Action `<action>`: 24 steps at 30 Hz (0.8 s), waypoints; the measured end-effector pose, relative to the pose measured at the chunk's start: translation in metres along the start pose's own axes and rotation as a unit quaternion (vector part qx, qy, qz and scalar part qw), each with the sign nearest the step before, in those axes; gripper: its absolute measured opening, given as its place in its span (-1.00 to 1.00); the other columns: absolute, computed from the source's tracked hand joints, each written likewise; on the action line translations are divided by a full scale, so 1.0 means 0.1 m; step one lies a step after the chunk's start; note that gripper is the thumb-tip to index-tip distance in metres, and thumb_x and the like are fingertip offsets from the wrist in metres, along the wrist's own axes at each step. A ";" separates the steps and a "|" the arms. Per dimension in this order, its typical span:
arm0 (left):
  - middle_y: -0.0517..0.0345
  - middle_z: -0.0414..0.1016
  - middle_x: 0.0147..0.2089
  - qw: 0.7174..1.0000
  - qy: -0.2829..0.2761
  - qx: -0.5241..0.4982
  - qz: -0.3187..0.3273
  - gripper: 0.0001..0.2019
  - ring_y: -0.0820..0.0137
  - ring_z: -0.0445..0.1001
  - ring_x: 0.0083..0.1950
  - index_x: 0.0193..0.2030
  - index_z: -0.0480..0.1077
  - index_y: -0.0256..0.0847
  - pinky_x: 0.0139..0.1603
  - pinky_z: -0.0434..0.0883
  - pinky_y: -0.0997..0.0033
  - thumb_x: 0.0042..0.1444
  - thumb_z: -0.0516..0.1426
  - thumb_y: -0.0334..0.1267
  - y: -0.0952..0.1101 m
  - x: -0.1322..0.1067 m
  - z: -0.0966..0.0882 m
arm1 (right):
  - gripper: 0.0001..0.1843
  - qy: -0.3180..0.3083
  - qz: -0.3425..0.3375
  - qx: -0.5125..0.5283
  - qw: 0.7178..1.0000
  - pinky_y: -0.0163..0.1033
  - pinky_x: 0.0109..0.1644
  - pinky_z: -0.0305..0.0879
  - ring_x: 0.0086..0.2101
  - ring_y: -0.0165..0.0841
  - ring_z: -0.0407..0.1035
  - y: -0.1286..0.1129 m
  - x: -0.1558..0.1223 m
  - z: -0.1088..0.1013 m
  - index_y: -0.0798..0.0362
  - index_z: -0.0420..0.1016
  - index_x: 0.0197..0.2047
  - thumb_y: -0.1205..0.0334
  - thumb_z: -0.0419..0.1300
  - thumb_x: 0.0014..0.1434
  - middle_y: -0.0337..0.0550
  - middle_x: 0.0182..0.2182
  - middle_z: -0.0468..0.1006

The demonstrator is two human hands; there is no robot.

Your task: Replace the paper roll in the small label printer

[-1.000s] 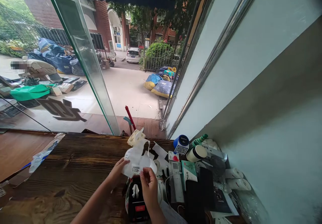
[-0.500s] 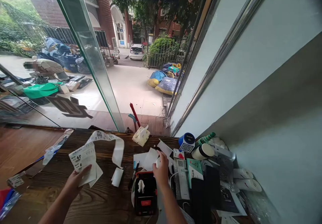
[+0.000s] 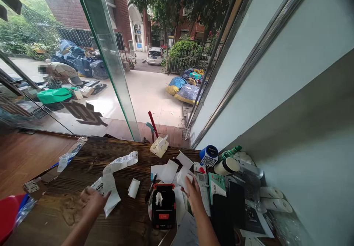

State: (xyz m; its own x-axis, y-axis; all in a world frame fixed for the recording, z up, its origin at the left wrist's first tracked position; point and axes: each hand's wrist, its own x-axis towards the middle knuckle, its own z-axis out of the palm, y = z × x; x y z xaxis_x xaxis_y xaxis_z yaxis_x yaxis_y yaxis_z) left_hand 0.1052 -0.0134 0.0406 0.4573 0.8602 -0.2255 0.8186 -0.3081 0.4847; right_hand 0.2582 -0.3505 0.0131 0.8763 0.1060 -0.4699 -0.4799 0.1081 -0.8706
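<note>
The right hand (image 3: pixel 195 192) has its grip closed around a small white roll (image 3: pixel 183 176), held above the loose papers just beyond and to the right of a black device (image 3: pixel 163 211) with red trim. The left hand (image 3: pixel 92 203) lies over the near end of a printed label strip (image 3: pixel 110 174), which curls across the tabletop (image 3: pixel 66 190); that hand is blurred, and whether its grip holds the strip cannot be determined. A crumpled white piece (image 3: pixel 158 199) sits in the device. A dark pen (image 3: pixel 151 187) lies along its left side, and a folded white paper (image 3: pixel 134 188) rests between pen and strip.
</note>
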 end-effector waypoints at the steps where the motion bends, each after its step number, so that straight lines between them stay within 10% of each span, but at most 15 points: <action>1: -0.37 0.27 0.18 0.999 -0.011 -0.014 0.037 -0.34 -0.24 0.05 0.34 0.13 0.18 -0.45 0.27 0.08 -0.23 -0.10 0.11 -0.11 0.11 -0.17 0.04 | -0.59 0.000 0.021 0.046 0.999 -0.12 -0.27 0.46 -0.22 -0.24 0.45 0.00 -0.13 0.02 0.03 0.35 -0.04 0.01 0.26 0.11 -0.08 -0.11 0.49; 3: -0.15 0.19 0.26 0.987 -0.078 -0.060 0.130 -0.41 0.12 0.30 0.23 0.14 0.22 -0.28 0.26 0.23 0.21 -0.02 0.08 -0.04 0.37 -0.59 0.15 | -0.47 -0.010 0.062 0.122 0.991 -0.18 -0.38 0.43 -0.30 -0.24 0.48 0.01 -0.39 0.12 0.03 0.39 -0.11 -0.06 0.38 -0.09 -0.10 -0.20 0.55; 5: -0.12 0.21 0.26 0.909 -0.288 -0.179 0.243 -0.44 0.21 0.39 0.12 0.19 0.21 -0.19 0.17 0.34 0.24 0.06 0.06 0.00 0.63 -1.03 0.29 | -0.35 -0.024 0.094 0.183 0.978 -0.19 -0.40 0.41 -0.33 -0.19 0.51 0.03 -0.64 0.27 0.03 0.44 -0.17 -0.12 0.46 -0.29 -0.11 -0.28 0.60; 8: -0.15 0.30 0.22 0.847 -0.405 -0.299 0.172 -0.38 0.19 0.39 0.12 0.23 0.16 -0.20 0.11 0.37 0.23 0.02 0.10 -0.03 0.89 -1.51 0.51 | -0.39 -0.022 0.113 0.261 0.958 -0.19 -0.24 0.44 -0.25 -0.19 0.51 0.08 -0.92 0.50 0.00 0.51 -0.27 -0.10 0.51 -0.40 -0.15 -0.29 0.64; 14: -0.14 0.17 0.32 0.862 -0.320 -0.379 0.098 -0.35 0.14 0.21 0.31 0.21 0.14 -0.17 0.28 0.22 0.18 0.01 0.14 0.04 0.77 -1.80 0.74 | -0.45 -0.014 0.129 0.344 0.930 -0.18 -0.10 0.43 -0.23 -0.23 0.51 0.20 -1.15 0.63 -0.02 0.56 -0.27 -0.03 0.52 -0.37 -0.17 -0.31 0.67; 24: -0.13 0.43 0.03 0.866 -0.320 -0.352 0.151 -0.48 0.15 0.46 0.00 0.04 0.30 -0.21 0.05 0.41 0.17 -0.05 0.23 -0.08 0.45 -1.98 0.91 | -0.54 -0.018 0.153 0.312 0.938 -0.22 -0.30 0.42 -0.38 -0.26 0.50 0.37 -1.26 0.49 0.02 0.53 -0.31 0.01 0.50 -0.28 -0.24 -0.43 0.64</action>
State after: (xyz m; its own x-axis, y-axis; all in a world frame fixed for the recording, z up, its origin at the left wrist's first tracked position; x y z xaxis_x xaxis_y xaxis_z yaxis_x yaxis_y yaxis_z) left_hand 0.0828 -0.2346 0.0305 0.8973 0.3131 -0.3112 0.3154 0.0385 0.9482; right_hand 0.1278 -0.3113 0.0478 0.6966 0.2580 -0.6694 -0.6496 0.6228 -0.4360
